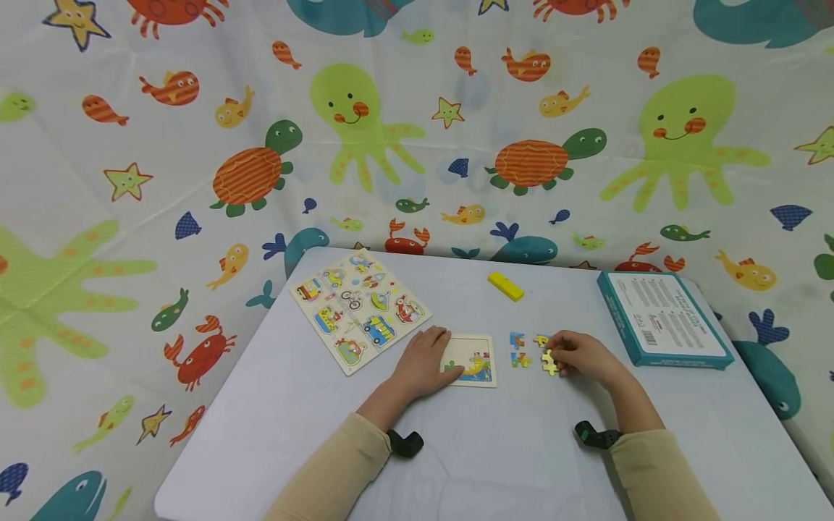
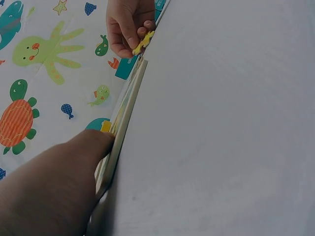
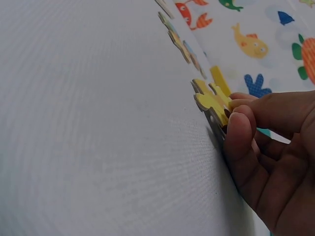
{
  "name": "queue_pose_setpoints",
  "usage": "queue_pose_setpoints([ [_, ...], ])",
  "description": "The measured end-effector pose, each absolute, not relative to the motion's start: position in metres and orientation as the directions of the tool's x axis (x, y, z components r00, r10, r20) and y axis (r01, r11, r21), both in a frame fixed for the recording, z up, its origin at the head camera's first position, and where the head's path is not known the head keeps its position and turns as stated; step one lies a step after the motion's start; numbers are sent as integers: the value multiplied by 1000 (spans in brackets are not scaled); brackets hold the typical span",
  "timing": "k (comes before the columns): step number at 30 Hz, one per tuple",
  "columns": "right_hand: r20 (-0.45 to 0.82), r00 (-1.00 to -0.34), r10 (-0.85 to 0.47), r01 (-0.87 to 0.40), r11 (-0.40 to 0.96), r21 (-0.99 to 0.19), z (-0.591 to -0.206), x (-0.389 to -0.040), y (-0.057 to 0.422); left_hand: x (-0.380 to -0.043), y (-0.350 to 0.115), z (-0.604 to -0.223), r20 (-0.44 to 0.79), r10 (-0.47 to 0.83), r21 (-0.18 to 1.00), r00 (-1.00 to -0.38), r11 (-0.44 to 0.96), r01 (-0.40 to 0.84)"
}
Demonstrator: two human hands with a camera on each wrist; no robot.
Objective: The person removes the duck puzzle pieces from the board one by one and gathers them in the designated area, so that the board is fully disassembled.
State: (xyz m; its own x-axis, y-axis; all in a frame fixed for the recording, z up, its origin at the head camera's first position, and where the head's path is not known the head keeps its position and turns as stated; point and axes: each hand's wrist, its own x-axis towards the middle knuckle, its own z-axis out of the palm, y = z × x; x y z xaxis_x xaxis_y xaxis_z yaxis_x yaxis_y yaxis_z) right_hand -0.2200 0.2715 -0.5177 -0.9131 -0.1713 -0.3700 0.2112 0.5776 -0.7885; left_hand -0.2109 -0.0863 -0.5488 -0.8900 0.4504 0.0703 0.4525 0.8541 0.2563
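Observation:
A small framed jigsaw puzzle lies on the table, with coloured pieces fitted in its lower part. My left hand holds the frame at its left side, thumb over the near edge and fingers at the far edge. Right of the frame, my right hand pinches a yellow jigsaw piece between thumb and fingers. In the right wrist view this yellow piece is tilted at the fingertips, close over the table. Several loose pieces lie between the frame and the right hand.
A wooden board with vehicle pictures lies at the back left. Farther back is a yellow block. A teal and white box lies at the right. A patterned sea-animal cloth hangs behind the white table.

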Motion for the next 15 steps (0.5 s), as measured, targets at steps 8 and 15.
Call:
queue_pose_setpoints([
  [8,-363,-921,-143,214,595,-775,-514,-218,270,-211,-87,-550,74,454,260,-888,851,457],
  [15,-318,-935,-158,142,655,-742,-504,-221,254,-210,-87,-550,73,452,258,-889,852,455],
])
